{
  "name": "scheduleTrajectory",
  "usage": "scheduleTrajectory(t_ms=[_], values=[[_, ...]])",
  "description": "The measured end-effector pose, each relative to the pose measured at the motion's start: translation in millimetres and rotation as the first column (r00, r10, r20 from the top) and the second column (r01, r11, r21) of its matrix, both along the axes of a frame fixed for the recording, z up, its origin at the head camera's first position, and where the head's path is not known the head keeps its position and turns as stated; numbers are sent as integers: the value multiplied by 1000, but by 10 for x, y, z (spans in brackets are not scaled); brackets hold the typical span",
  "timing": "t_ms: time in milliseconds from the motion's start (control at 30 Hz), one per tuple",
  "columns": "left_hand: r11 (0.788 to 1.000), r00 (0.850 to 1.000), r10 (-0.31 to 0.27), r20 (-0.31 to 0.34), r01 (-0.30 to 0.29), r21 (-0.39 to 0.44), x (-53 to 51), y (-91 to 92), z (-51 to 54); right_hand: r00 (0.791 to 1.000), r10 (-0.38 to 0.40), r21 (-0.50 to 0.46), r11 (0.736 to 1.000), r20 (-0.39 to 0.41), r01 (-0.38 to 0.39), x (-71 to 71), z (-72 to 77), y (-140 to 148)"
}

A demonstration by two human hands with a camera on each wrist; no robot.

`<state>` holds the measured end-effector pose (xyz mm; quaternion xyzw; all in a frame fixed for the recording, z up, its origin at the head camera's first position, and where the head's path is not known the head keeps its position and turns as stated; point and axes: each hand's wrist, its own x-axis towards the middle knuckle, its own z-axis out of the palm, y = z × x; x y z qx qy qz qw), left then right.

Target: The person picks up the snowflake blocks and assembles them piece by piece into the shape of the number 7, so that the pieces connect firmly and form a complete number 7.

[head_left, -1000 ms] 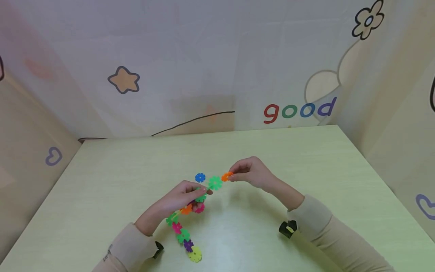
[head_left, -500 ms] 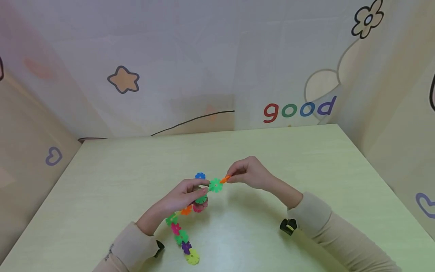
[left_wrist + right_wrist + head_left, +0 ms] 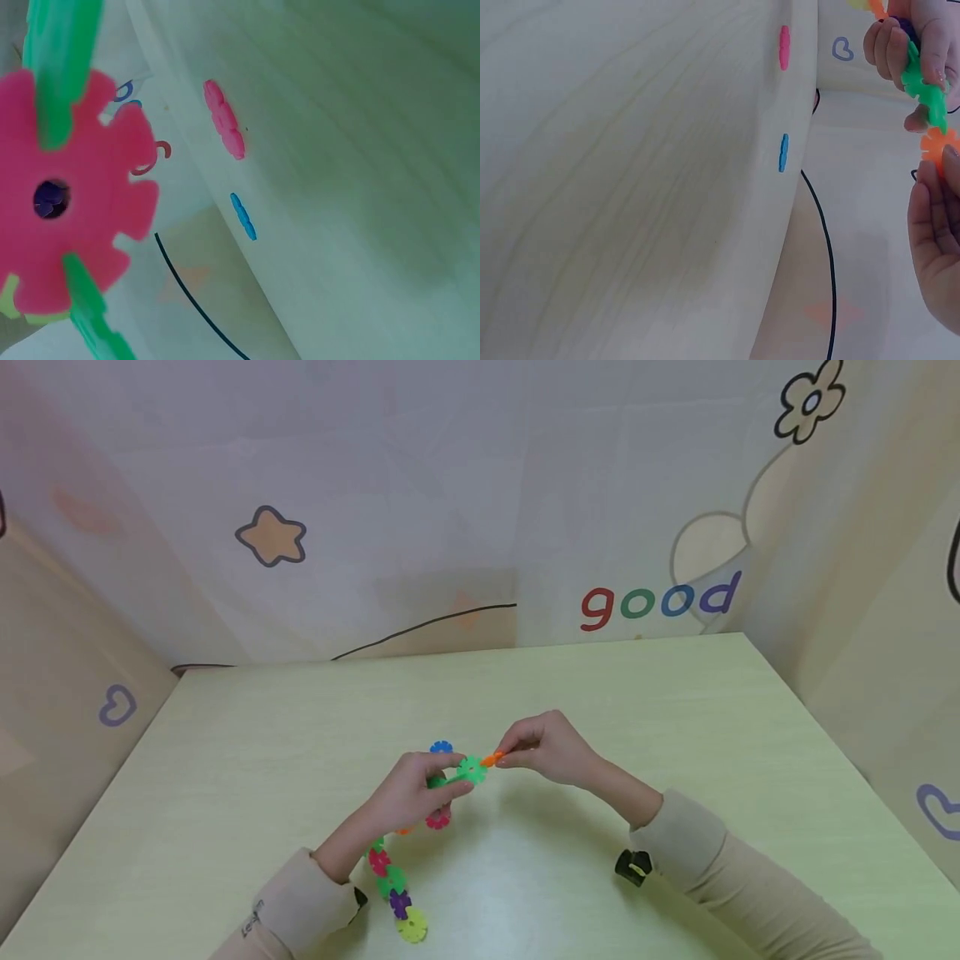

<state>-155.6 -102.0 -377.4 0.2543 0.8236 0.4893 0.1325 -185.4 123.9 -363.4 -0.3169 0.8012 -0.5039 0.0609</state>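
Note:
My left hand pinches the green notched flower disc at the upper end of a linked chain. The chain hangs below the hand, partly hidden by it, through a red disc, another green disc and a purple disc to a yellow disc. Between thumb and fingers my right hand holds an orange disc, turned nearly edge-on. Its rim meets the green disc's edge; how deep the slots engage I cannot tell. A pink chain disc looms large in the left wrist view.
On the pale table lie a loose blue disc behind the left hand and a loose pink disc below its fingers. A printed cloth backdrop rises behind the table and at both sides.
The orange disc has turned edge-on and come to the green disc's rim. My left fingers have shifted along the chain onto that end disc. The chain's lower end has swung left.

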Motion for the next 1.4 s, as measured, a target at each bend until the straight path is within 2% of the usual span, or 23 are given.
scheduleTrajectory(t_ms=[200, 367, 467, 700, 833, 967, 1167, 1400], values=[[999, 999, -33, 8, 33, -26, -6, 11, 27, 997, 37, -18, 999, -61, -38, -14, -26, -2], [998, 999, -41, -1, 41, -57, -8, 22, 17, 991, 70, 17, 998, -116, -68, -31, -44, -5], [998, 999, -40, -7, 40, -57, -11, 18, 4, 990, 65, 39, 997, -127, -61, -30, -35, -7], [998, 1000, 12, -15, -13, -62, -52, -50, -20, 997, 34, 67, 997, -67, -29, -51, 3, -21], [997, 998, 54, 20, -53, -60, -58, -151, -28, 999, -9, 117, 993, -45, 14, -112, -2, -50], [995, 992, 98, 73, -97, -23, -65, -260, -18, 999, -50, 168, 984, -11, 51, -208, -28, -98], [994, 991, 112, 69, -113, 13, -77, -406, 12, 994, -98, 203, 975, 50, 86, -410, -132, -231], [987, 982, 162, 95, -163, 3, -82, -509, 15, 995, -64, 260, 965, 70, 44, -589, -227, -437]])
